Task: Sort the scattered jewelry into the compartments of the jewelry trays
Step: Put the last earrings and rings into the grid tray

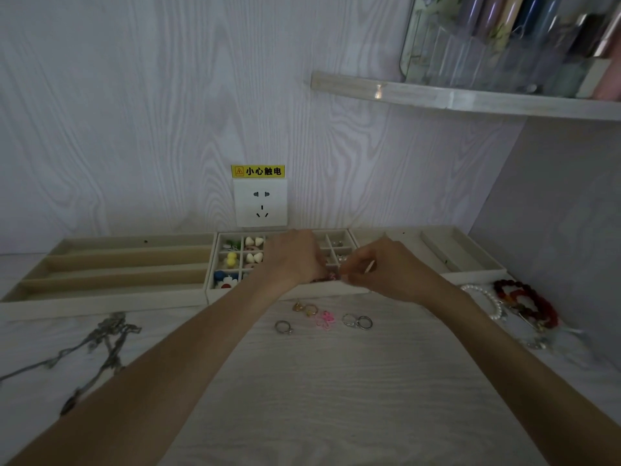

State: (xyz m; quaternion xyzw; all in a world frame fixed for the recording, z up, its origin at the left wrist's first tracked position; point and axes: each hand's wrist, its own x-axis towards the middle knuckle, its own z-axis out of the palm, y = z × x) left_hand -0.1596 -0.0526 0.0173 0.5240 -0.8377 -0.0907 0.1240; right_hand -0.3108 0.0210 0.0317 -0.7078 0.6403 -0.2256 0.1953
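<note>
Both hands meet over the front right of the middle grid tray [289, 294]. My left hand [295, 257] and my right hand [379, 267] hold between their fingertips a small dark red and pink piece [327, 277]; which hand grips it is hard to see. The tray's left compartments hold small earrings: white hearts [253, 242], yellow beads [231, 258], a blue and white flower [225, 280]. On the table in front lie a gold ring [311, 309], a pink piece [326, 319], a silver ring [283, 326] and two silver rings [358, 321].
A long-slot tray [111, 297] stands at the left, another tray [470, 274] at the right. Silver chains [100, 341] lie front left. A pearl bracelet [487, 299] and red bead bracelets [531, 304] lie at the right. A wall socket [261, 203] and a shelf [470, 99] are above.
</note>
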